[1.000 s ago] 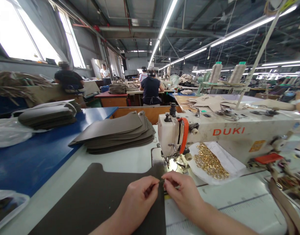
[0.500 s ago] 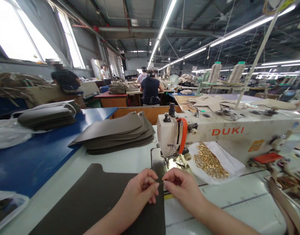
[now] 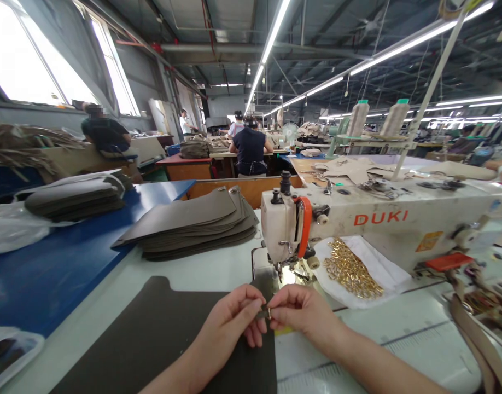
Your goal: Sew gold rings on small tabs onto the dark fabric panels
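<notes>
Over the right edge of a flat dark grey panel [image 3: 161, 328], my two hands meet just in front of the sewing machine [image 3: 333, 213]. My left hand [image 3: 234, 317] pinches a short dark strip [image 3: 261, 314]. A small gold-coloured ring [image 3: 269, 313] is between the fingertips of my right hand [image 3: 302, 309], touching the strip's end. Behind my right hand, a pile of gold rings [image 3: 351, 271] lies on a white cloth [image 3: 388, 273].
A stack of dark panels [image 3: 193, 219] stands behind the flat one. More panels [image 3: 74, 200] lie on the blue table [image 3: 82, 262] at left. Tan straps [image 3: 474, 339] hang at the right. Several people sit or stand further back.
My fingertips have come together, and the dark strip and gold ring now show between them. The view has shifted slightly.
</notes>
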Tool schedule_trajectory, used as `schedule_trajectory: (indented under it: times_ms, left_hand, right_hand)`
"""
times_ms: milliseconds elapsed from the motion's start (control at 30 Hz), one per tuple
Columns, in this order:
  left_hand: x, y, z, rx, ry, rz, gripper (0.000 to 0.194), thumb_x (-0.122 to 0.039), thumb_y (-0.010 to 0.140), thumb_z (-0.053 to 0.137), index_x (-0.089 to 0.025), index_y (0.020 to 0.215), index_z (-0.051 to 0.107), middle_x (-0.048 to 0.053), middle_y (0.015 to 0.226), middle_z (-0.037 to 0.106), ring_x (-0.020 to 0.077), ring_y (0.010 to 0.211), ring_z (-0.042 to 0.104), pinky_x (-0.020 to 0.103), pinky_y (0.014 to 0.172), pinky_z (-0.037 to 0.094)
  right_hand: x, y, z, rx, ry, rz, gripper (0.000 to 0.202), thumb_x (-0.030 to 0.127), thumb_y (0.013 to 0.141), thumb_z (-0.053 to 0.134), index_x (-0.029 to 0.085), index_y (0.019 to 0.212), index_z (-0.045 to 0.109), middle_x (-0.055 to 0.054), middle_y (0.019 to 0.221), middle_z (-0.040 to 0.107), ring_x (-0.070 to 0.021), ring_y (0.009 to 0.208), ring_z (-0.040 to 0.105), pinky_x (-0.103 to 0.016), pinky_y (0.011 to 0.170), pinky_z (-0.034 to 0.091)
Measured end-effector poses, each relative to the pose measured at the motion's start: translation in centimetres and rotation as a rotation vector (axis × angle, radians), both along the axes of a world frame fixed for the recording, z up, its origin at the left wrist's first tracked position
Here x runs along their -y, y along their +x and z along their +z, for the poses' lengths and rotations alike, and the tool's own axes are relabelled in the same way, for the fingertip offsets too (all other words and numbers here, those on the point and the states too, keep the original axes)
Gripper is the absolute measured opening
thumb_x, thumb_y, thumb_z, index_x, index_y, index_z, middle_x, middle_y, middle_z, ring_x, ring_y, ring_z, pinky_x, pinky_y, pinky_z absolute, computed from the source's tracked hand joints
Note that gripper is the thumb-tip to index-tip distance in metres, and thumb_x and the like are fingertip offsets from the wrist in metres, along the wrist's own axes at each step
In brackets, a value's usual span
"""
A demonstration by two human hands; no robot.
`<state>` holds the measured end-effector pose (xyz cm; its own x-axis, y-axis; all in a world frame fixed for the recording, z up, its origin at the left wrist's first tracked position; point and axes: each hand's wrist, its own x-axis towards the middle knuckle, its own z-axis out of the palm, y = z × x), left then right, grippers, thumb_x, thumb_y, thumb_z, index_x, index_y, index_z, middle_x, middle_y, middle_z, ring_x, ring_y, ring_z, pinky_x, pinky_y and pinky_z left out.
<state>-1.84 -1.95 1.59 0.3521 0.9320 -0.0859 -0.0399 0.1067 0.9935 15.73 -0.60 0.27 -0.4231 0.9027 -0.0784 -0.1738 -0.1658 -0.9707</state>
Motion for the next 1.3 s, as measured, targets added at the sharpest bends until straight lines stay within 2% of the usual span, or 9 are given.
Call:
schedule_trajectory:
  times_ms: [133, 267, 467, 600, 700, 800, 1000, 1167, 1300]
  left_hand:
    - [-0.6, -0.1, 0.0, 0.059, -0.114, -0.009, 0.039, -0.047, 0.07, 0.069, -0.015, 0.087, 0.057, -0.001, 0.062, 0.065, 0.0098, 0.048, 0.058, 0.02, 0.048, 0.043]
    - [-1.0, -0.1, -0.1, 0.028, -0.096, -0.044, 0.031, -0.037, 0.065, 0.073, -0.014, 0.08, 0.058, -0.002, 0.059, 0.063, 0.0081, 0.05, 0.055, 0.02, 0.05, 0.042]
    - [-1.2, -0.1, -0.5, -0.06, -0.091, -0.075, 0.02, -0.026, 0.06, 0.068, -0.016, 0.069, 0.054, -0.001, 0.06, 0.062, 0.0107, 0.054, 0.054, 0.022, 0.053, 0.041]
    - [-0.6, -0.4, -0.4, -0.184, 0.033, -0.065, 0.008, -0.02, 0.064, 0.057, -0.017, 0.068, 0.052, -0.004, 0.06, 0.056, 0.0104, 0.056, 0.049, 0.023, 0.055, 0.038]
    - [-0.1, -0.6, -0.3, -0.342, 0.18, -0.01, 0.003, -0.016, 0.065, 0.051, -0.017, 0.068, 0.052, -0.006, 0.061, 0.049, 0.0106, 0.058, 0.044, 0.023, 0.054, 0.035]
    - [-0.1, -0.6, -0.3, -0.399, 0.221, 0.021, 0.003, -0.016, 0.064, 0.05, -0.018, 0.066, 0.05, -0.006, 0.06, 0.046, 0.0107, 0.057, 0.042, 0.023, 0.053, 0.033]
    - [-0.7, -0.3, -0.8, -0.174, 0.146, 0.023, 0.005, -0.016, 0.061, 0.056, -0.017, 0.063, 0.052, -0.003, 0.066, 0.054, 0.0112, 0.06, 0.048, 0.023, 0.057, 0.039]
    - [-0.9, -0.1, -0.7, 0.014, 0.036, 0.06, 0.011, -0.014, 0.054, 0.061, -0.017, 0.056, 0.05, -0.003, 0.067, 0.058, 0.0095, 0.055, 0.054, 0.022, 0.054, 0.041]
    - [-0.8, 0.0, -0.4, -0.001, 0.008, 0.08, 0.015, -0.018, 0.056, 0.069, -0.016, 0.06, 0.055, -0.003, 0.065, 0.06, 0.0093, 0.056, 0.055, 0.021, 0.056, 0.044]
  right_hand:
    - [-0.1, -0.3, 0.0, -0.023, -0.038, -0.053, 0.041, 0.047, 0.053, 0.082, 0.015, 0.07, 0.062, 0.001, 0.062, 0.066, -0.0114, 0.056, 0.063, -0.026, 0.062, 0.051]
    - [0.0, -0.6, -0.3, -0.018, -0.032, -0.081, 0.041, 0.047, 0.053, 0.082, 0.016, 0.07, 0.062, 0.002, 0.06, 0.065, -0.0117, 0.055, 0.062, -0.026, 0.061, 0.05]
    - [0.2, -0.7, -0.9, -0.02, 0.009, -0.003, 0.038, 0.046, 0.056, 0.081, 0.017, 0.069, 0.06, 0.002, 0.062, 0.063, -0.0132, 0.06, 0.062, -0.027, 0.062, 0.049]
    - [1.0, -0.7, -0.6, 0.067, 0.137, -0.008, 0.023, 0.035, 0.067, 0.074, 0.019, 0.077, 0.061, 0.002, 0.067, 0.061, -0.013, 0.064, 0.059, -0.027, 0.064, 0.046]
    - [1.8, -0.7, -0.2, 0.23, 0.303, -0.081, 0.023, 0.02, 0.065, 0.074, 0.02, 0.084, 0.061, 0.002, 0.074, 0.059, -0.0133, 0.07, 0.055, -0.025, 0.065, 0.044]
    - [2.1, -0.6, -0.1, 0.285, 0.378, -0.092, 0.019, 0.015, 0.066, 0.071, 0.019, 0.08, 0.058, 0.003, 0.072, 0.057, -0.0123, 0.067, 0.053, -0.023, 0.062, 0.043]
    - [1.6, -0.4, -0.3, 0.336, 0.528, -0.171, 0.008, 0.012, 0.075, 0.06, 0.018, 0.069, 0.061, 0.001, 0.071, 0.059, -0.0109, 0.064, 0.053, -0.021, 0.059, 0.041]
    - [1.4, -0.6, -0.9, 0.297, 0.493, -0.231, 0.008, 0.016, 0.073, 0.061, 0.017, 0.065, 0.06, 0.0, 0.068, 0.06, -0.0107, 0.059, 0.052, -0.021, 0.055, 0.041]
    - [1.2, -0.9, -0.9, 0.308, 0.486, -0.265, 0.008, 0.015, 0.07, 0.059, 0.017, 0.062, 0.058, 0.0, 0.067, 0.06, -0.0111, 0.059, 0.053, -0.022, 0.055, 0.042]
